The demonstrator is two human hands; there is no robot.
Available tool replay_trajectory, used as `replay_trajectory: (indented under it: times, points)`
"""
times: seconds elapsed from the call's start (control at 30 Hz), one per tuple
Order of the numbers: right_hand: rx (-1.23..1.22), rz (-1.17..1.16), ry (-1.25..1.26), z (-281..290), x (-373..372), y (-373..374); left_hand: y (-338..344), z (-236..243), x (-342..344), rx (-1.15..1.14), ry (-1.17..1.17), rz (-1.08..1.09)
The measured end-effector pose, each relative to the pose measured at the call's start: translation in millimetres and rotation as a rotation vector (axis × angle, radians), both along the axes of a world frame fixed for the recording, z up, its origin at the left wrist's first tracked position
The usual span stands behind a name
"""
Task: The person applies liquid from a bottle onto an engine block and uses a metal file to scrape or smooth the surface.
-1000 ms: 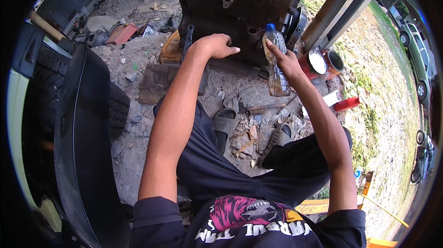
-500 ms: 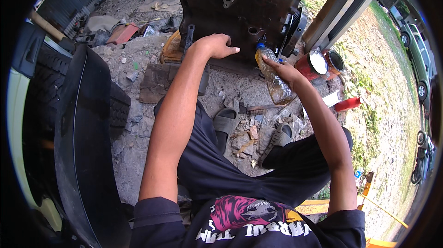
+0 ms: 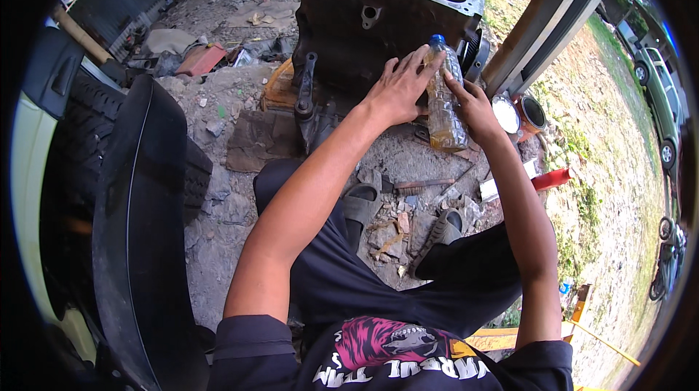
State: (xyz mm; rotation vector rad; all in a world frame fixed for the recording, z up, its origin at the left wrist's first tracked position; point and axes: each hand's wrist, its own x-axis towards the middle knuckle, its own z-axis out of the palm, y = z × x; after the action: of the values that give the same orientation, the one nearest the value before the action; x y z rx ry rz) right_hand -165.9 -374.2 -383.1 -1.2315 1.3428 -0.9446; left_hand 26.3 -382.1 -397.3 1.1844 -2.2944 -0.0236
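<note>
Sandals (image 3: pixel 362 203) near on the ground (image 3: pixel 218 234), brush (image 3: pixel 424 183) just beyond, blue-capped bottle (image 3: pixel 445 118) right of centre, right hand (image 3: pixel 478 113) grasping it in its grip, left hand (image 3: pixel 399 92) at its left side, cannot tell whether clenched, dark engine block (image 3: pixel 342 30) farther back.

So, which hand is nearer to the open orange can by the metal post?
The right hand: it's left of the can, at the right side of the bottle. The left hand is farther off, at the bottle's left side.
</note>
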Motion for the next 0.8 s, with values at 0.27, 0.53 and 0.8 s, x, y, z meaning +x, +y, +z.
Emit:
replay_trajectory:
  times: [0.27,0.53,0.8]
  points:
    - [-0.014,0.125,0.159,41,3,22,-4,11,0,-0.335,-0.017,-0.105]
    - [0.049,0.273,-0.02,61,-25,16,1,18,10,-0.297,0.12,-0.114]
    - [-0.037,0.235,0.036,62,-69,10,-65,40,83,0.023,0.747,0.209]
